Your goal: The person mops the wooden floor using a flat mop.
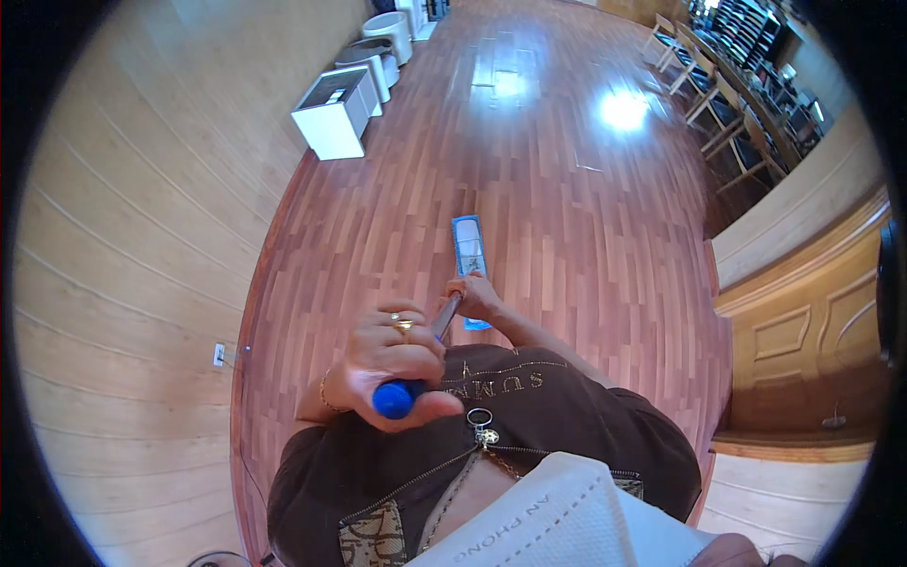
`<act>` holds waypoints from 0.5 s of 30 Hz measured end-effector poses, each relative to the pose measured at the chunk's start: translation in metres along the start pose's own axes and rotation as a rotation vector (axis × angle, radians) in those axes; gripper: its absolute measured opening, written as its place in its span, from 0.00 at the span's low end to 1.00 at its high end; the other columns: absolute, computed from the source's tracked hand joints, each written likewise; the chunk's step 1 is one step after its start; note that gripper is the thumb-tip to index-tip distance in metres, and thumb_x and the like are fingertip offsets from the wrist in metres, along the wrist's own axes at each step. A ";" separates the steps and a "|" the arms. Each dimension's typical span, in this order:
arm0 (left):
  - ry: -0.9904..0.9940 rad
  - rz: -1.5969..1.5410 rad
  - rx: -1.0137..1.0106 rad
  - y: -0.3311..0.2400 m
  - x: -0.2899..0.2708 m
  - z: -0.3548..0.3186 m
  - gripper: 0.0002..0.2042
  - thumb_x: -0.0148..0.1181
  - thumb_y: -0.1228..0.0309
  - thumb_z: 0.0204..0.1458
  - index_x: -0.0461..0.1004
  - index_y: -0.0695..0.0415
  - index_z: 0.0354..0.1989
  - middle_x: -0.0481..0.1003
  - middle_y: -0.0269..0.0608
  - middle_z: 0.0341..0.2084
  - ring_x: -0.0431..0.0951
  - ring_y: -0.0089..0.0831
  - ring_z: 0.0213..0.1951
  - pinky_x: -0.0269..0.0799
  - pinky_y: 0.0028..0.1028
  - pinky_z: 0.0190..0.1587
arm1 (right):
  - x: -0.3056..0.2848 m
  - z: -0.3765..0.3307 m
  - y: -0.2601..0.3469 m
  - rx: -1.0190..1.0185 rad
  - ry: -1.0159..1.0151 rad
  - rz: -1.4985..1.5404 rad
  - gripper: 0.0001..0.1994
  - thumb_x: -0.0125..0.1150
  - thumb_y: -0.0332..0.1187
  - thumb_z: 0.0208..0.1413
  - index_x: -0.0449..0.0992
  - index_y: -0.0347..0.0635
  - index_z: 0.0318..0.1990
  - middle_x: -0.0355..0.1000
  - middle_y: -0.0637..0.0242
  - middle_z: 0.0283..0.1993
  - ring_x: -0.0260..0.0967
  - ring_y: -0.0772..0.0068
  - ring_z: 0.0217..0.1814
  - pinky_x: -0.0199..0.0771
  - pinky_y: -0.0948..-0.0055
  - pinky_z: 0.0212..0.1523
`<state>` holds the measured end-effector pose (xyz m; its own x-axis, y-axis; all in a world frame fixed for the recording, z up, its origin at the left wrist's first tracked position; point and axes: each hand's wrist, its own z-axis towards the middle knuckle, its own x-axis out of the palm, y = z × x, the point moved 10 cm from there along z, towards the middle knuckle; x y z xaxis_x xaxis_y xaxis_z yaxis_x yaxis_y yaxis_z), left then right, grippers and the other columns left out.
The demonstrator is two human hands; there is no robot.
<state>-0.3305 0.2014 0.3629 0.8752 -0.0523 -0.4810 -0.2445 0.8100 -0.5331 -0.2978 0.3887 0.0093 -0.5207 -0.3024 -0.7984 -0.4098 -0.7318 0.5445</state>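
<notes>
A flat mop with a blue-edged, white-centred head [470, 248] lies on the wooden floor in front of me. Its metal pole [448, 316] slants up toward my chest and ends in a rounded blue grip [393, 400]. My left hand [395, 352], with a ring on one finger, is wrapped round that blue grip at the top end. Lower on the pole, my right hand [476, 295] closes round it and hides part of the mop head from sight.
A pale wall [142, 255] with a socket [219, 354] runs along my left. Ahead left stand a white cabinet [328, 123] and several white bins [387, 38]. Chairs [751, 151] line a long counter at the far right. A wooden door [803, 350] is to my right.
</notes>
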 end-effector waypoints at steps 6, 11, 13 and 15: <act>0.032 -0.132 -0.037 0.005 0.023 -0.003 0.15 0.71 0.60 0.38 0.71 0.53 0.17 0.75 0.33 0.18 0.78 0.33 0.25 0.69 0.32 0.33 | -0.039 -0.056 -0.023 0.140 -0.106 -0.082 0.14 0.64 0.46 0.44 0.70 0.50 0.18 0.70 0.66 0.20 0.71 0.58 0.29 0.62 0.60 0.38; 0.238 -0.220 0.033 0.019 0.075 0.020 0.15 0.72 0.61 0.37 0.71 0.54 0.17 0.75 0.34 0.20 0.78 0.36 0.28 0.70 0.33 0.33 | -0.072 -0.124 -0.081 0.347 -0.256 -0.181 0.14 0.63 0.45 0.44 0.71 0.48 0.18 0.70 0.61 0.21 0.71 0.53 0.29 0.65 0.54 0.35; 0.308 -0.279 0.049 0.026 0.094 0.032 0.15 0.72 0.61 0.37 0.71 0.54 0.17 0.75 0.35 0.20 0.79 0.37 0.29 0.71 0.33 0.33 | -0.104 -0.145 -0.083 0.369 -0.341 -0.211 0.15 0.64 0.45 0.42 0.71 0.45 0.18 0.70 0.59 0.22 0.70 0.52 0.28 0.66 0.53 0.33; 0.409 -0.310 0.075 0.031 0.116 0.047 0.14 0.71 0.62 0.36 0.71 0.54 0.18 0.75 0.36 0.21 0.79 0.39 0.32 0.71 0.33 0.35 | -0.126 -0.178 -0.098 0.434 -0.421 -0.203 0.14 0.65 0.44 0.41 0.71 0.45 0.18 0.70 0.58 0.22 0.70 0.51 0.28 0.67 0.54 0.31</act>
<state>-0.2172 0.2478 0.3235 0.6632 -0.5084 -0.5492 0.0437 0.7589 -0.6498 -0.0586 0.3895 0.0113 -0.6147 0.1465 -0.7750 -0.7510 -0.4089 0.5184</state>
